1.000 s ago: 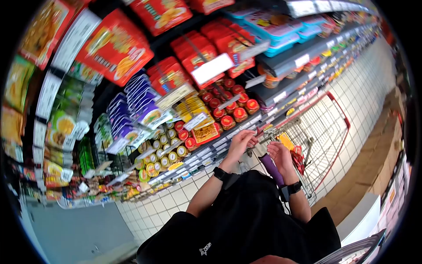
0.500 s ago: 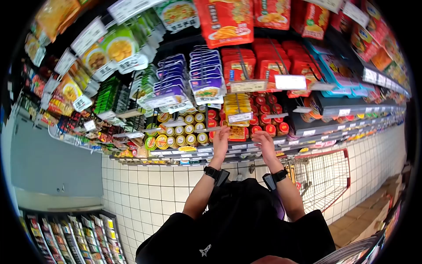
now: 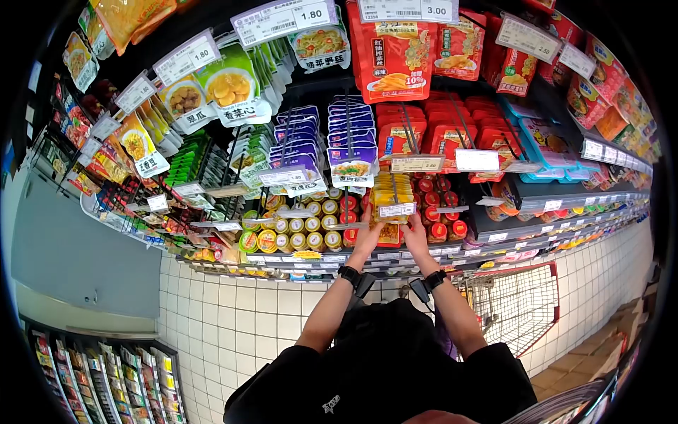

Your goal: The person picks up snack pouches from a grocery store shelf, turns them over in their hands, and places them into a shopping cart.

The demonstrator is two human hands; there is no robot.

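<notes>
Yellow-orange snack packets (image 3: 393, 205) hang on a shelf peg behind a white price tag (image 3: 397, 210). Both hands have risen from the shelf edge: left hand (image 3: 370, 237) and right hand (image 3: 415, 235) now touch the lowest packet from either side, though whether they grip it is unclear. Red-lidded jars (image 3: 441, 212) stand just beside them.

We see the yellow packets (image 3: 390, 201) hanging in a stacked row on a peg, price tag at the front, upright, bottom edge at roughly 6 o'clock meeting both hands. Red-lidded jars sit at their 3 o'clock, purple pouches at 10 o'clock, yellow-lidded tins at 8 o'clock.
</notes>
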